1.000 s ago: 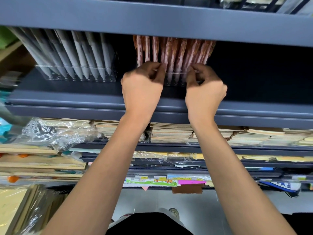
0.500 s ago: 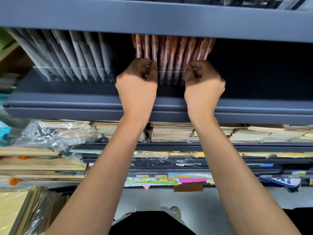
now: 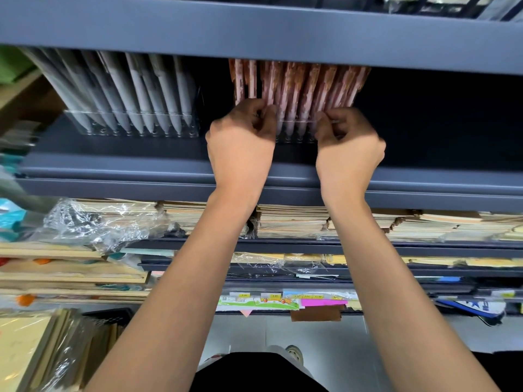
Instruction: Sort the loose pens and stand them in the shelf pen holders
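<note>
- Pinching with curled fingers, the left hand (image 3: pixel 243 140) and right hand (image 3: pixel 349 145) each appear to hold one end of the clear pen holder (image 3: pixel 294 132) on the shelf (image 3: pixel 141 168).
- Pinkish-brown pens (image 3: pixel 300 86) stand packed in it, tips down.
- Judgement: the pens are light, stiff and slick. The loaded holder is thin-walled and top-heavy, so grasp it low at both end walls.
- Grey pens (image 3: pixel 141 91) fill a second holder to the left.

The person has bare forearms (image 3: pixel 181 292) and wears a black garment (image 3: pixel 260 372) and a pale shoe (image 3: pixel 293 352).
</note>
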Action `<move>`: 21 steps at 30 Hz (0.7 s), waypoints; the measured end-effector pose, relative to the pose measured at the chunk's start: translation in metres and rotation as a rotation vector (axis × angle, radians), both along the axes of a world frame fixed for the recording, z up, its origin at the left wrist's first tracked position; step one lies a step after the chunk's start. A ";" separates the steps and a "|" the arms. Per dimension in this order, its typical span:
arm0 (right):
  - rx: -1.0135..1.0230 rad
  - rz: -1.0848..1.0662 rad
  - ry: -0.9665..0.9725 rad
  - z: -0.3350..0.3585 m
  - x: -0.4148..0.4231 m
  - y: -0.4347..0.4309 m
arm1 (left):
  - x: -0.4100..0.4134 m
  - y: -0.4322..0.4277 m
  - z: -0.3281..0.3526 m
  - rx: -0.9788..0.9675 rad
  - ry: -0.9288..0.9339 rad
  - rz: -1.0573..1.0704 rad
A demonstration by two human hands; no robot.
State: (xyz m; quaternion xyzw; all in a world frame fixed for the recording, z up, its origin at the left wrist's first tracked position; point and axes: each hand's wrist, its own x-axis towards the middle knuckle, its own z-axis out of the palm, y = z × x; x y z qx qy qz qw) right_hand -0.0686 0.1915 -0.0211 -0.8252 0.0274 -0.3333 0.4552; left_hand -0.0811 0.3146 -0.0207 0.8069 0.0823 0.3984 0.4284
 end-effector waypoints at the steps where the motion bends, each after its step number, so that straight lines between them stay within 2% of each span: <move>1: 0.005 -0.002 -0.006 0.000 0.000 0.000 | 0.001 0.000 0.001 -0.008 0.011 -0.003; 4: 0.014 -0.002 -0.018 -0.001 0.000 0.000 | 0.003 0.001 0.003 -0.018 0.061 -0.009; 21: 0.019 0.012 -0.017 -0.006 0.001 -0.002 | 0.000 0.002 -0.002 -0.058 0.003 0.041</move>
